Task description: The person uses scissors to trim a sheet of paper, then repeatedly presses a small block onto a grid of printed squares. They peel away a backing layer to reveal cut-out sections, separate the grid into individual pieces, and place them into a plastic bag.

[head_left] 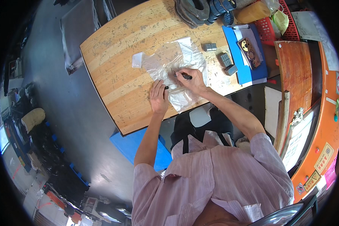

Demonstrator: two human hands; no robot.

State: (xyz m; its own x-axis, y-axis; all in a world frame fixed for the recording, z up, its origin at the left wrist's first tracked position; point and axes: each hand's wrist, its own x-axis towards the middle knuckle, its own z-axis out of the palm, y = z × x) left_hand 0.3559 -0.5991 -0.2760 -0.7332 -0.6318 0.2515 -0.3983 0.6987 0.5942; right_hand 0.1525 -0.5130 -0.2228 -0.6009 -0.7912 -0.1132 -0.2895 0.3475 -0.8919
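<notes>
A clear plastic bag (191,54) lies spread and wrinkled on the wooden table (113,75). My right hand (195,81) is closed round a black marker (187,76), its tip end down at the bag. Dark squiggled strokes (173,71) show on the plastic beside that tip. My left hand (159,98) rests at the bag's lower left edge, fingers pointing away from me. A small black piece, apparently the marker's cap (166,87), is held at its thumb side. A small whitish square (137,60) lies by the bag's left corner.
Small dark blocks (210,47) stand right of the bag, near a blue folder (245,77) bearing papers and a patterned case (249,52). Dark looped material (194,11), a blue device (219,9) and a red basket (267,32) crowd the far side. An orange cabinet (316,150) stands right.
</notes>
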